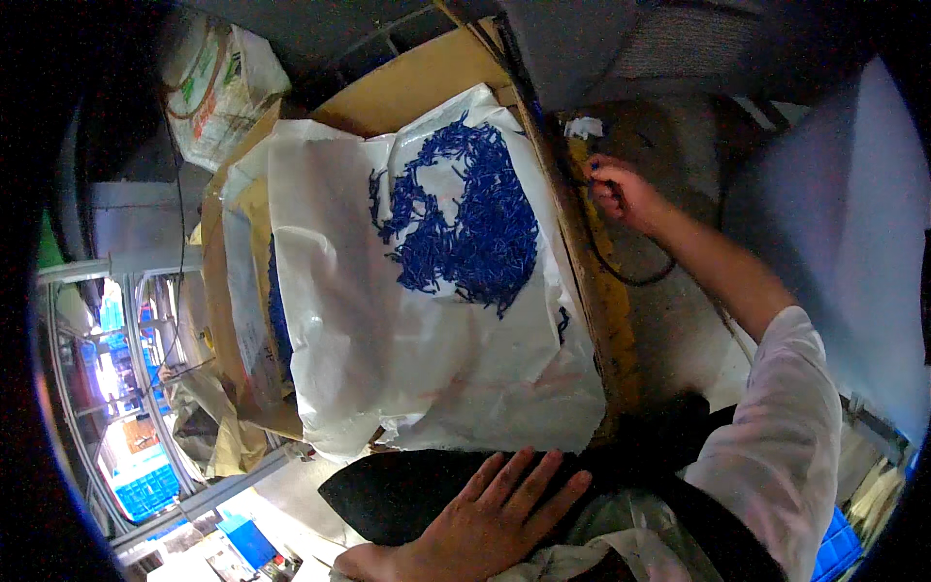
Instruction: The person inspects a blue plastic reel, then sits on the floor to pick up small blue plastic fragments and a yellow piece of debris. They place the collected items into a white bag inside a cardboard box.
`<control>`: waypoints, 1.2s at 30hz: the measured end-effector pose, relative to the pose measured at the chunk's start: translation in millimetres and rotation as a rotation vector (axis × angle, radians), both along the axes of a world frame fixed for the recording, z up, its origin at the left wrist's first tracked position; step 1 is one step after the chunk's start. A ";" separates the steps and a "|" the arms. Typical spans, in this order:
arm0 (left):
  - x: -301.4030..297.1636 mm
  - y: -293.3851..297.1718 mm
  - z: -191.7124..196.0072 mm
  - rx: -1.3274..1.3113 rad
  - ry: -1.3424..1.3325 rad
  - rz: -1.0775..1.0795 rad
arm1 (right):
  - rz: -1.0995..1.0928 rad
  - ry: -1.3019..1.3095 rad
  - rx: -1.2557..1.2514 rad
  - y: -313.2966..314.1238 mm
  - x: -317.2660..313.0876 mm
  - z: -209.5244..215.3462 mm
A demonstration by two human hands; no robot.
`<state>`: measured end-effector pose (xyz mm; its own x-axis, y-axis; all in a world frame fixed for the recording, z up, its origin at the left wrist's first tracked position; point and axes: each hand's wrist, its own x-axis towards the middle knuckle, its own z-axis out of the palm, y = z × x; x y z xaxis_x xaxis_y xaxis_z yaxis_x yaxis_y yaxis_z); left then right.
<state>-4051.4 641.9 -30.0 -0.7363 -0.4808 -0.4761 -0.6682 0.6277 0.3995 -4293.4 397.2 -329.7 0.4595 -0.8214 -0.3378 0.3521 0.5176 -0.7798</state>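
My left hand [490, 509] lies flat with fingers spread on black cloth [388, 495] over my lap, holding nothing. My right hand [623, 192] reaches out past the right edge of a cardboard box [417, 82], its fingers closed in a pinch. A small dark blue piece [594, 168] shows at those fingertips. Between the hands, a white plastic sheet [339, 320] drapes over the box. Many thin dark blue strips [475, 218] lie heaped on it, with a bare patch of sheet among them. Below my right hand curves a black cable [635, 281].
A white printed sack [223, 97] stands at the far left. More blue pieces [279, 301] show inside the box's left side. A yellow strip [613, 320] runs along the box's right side. Farther left are metal frames and a blue crate [145, 485].
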 end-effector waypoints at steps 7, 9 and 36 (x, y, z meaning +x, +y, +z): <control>-2.0 -1.9 6.2 0.017 -0.002 -0.026 | 0.203 -0.408 -0.035 4.0 33.2 75.6; -1.6 -1.6 4.2 0.016 0.029 -0.019 | 0.175 -0.368 -0.086 8.3 43.3 89.3; -24.7 -10.6 3.0 0.248 -0.132 0.365 | 0.125 1.825 -0.657 -84.1 -84.8 -108.8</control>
<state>-4076.1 631.4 -26.9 -0.4654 -0.5569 -0.6879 -0.8830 0.2383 0.4044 -4378.2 313.1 -438.5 0.0236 -0.9943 -0.1036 -0.9873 -0.0069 -0.1586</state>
